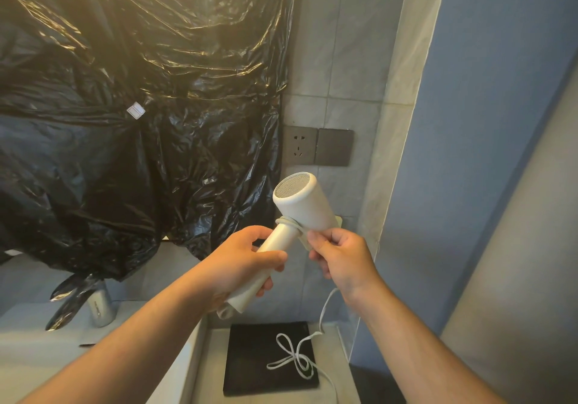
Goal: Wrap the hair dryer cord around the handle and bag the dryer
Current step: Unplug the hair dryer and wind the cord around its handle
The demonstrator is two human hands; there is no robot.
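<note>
A white hair dryer (305,205) is held up in front of a tiled wall, its mesh end facing up and left. My left hand (242,266) grips the lower part of the dryer's handle. A loop of white cord (289,222) circles the top of the handle just under the barrel. My right hand (339,256) pinches the cord beside the handle. The rest of the cord hangs down from my right hand and lies in loose loops (295,358) on a black pad below. No bag for the dryer is identifiable.
Crumpled black plastic sheeting (140,106) covers the wall on the left. A dark wall socket (319,147) sits above the dryer. A black square pad (250,360) lies on the pale counter (40,341). A chrome object (101,308) stands at the left. A blue wall (484,122) rises on the right.
</note>
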